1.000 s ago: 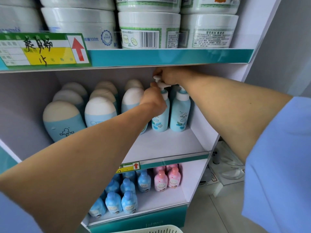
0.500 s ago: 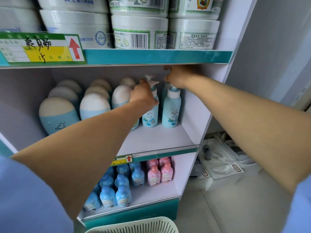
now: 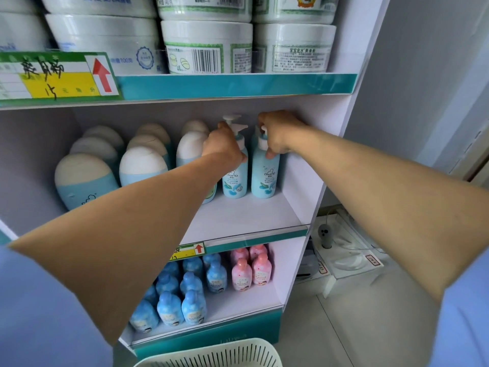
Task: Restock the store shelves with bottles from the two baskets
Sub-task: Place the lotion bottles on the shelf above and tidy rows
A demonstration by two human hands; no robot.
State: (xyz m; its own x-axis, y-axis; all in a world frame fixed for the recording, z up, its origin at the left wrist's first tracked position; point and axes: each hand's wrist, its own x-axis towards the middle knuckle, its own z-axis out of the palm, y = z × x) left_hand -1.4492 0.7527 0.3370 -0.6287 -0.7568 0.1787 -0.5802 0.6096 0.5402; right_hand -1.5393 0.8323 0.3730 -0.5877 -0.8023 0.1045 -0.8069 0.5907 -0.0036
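1. The right pump bottle [image 3: 265, 176], light blue with a white collar, stands upright on the middle shelf [image 3: 246, 215], in its back right part, just beside the right side wall.
2. The left pump bottle [image 3: 235, 181], of the same kind, stands upright directly to the left of it. We cannot tell if the two bodies touch.
3. The right hand [image 3: 277, 136] holds the right pump bottle at the top. Its thumb presses on the shoulder of the bottle and its fingers are curled over the pump head.
4. The left hand [image 3: 225, 148] is closed around the neck of the left pump bottle. We see mostly the back of this hand, and its fingers are largely hidden behind it.
5. Behind these two, another white pump head [image 3: 231, 117] shows near the back wall.
6. The left part of the same shelf carries rows of egg-shaped bottles [image 3: 143, 165] with white caps.
7. On the upper shelf stand white tubs [image 3: 206, 46]. A price label [image 3: 53, 75] with a red arrow sits on the left part of its front edge.
8. The lower shelf holds small blue bottles [image 3: 193, 308] and, toward its right end, pink bottles [image 3: 242, 274].
9. A white slotted basket [image 3: 211, 356] shows at the bottom, in front of the shelf unit.
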